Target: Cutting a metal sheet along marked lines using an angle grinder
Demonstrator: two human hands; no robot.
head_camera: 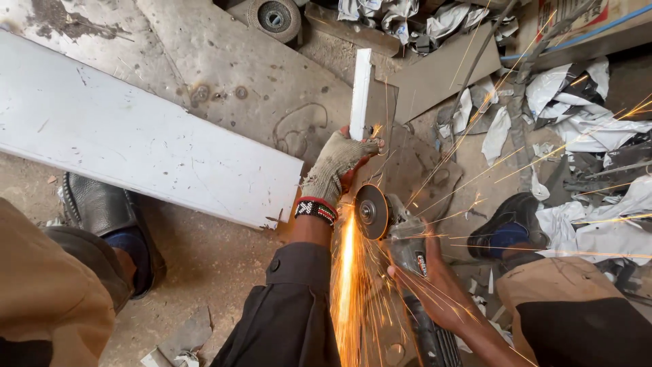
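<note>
While sparks pour down between your forearms, a wide white panel [136, 139] lies flat on the ground well to the left of your left hand, with your left shoe [112, 224] just below its near edge. Your left hand [336, 166], in a knitted work glove with a beaded band at the wrist, is closed around the lower end of a narrow white metal strip [360, 92] that runs straight away from you above the glove. Just right of that wrist and below the gloved fingers, the grinder disc [371, 212] spins on edge, though the spark glare hides exactly where it meets the metal. Your bare right hand [435, 289] is wrapped around the body of the angle grinder [414, 272], lower and to the right of the disc. Farther right sits your right shoe [506, 224], and beyond it crumpled white sheeting [598, 129] lies among scrap.
</note>
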